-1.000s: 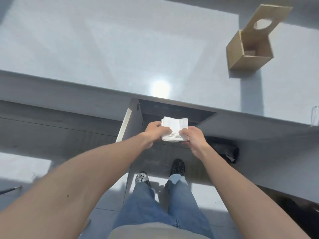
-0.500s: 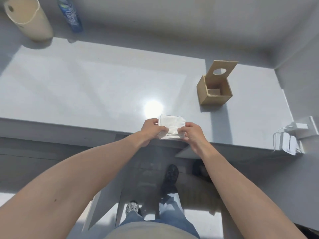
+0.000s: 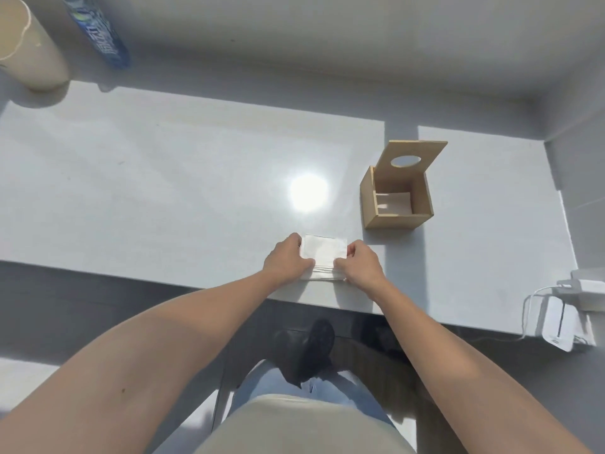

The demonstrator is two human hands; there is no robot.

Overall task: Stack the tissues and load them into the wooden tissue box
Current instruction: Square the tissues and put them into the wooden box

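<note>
A white stack of folded tissues (image 3: pixel 323 257) lies on the white table (image 3: pixel 163 191), close to its front edge. My left hand (image 3: pixel 285 259) grips the stack's left side and my right hand (image 3: pixel 359 265) grips its right side, thumbs on top. The wooden tissue box (image 3: pixel 394 204) stands a short way behind and to the right of the stack. Its hinged lid (image 3: pixel 409 158), with a round hole, stands open toward the back. Something flat and pale lies at the bottom of the box.
A beige cylinder (image 3: pixel 29 50) and a blue bottle (image 3: pixel 98 31) stand at the table's far left corner. White chargers with cables (image 3: pixel 563 309) sit at the right front edge. A grey wall runs behind and to the right.
Both hands have carried the tissue stack from below the table edge up and forward onto the tabletop. The view has tilted up, showing more of the table.
</note>
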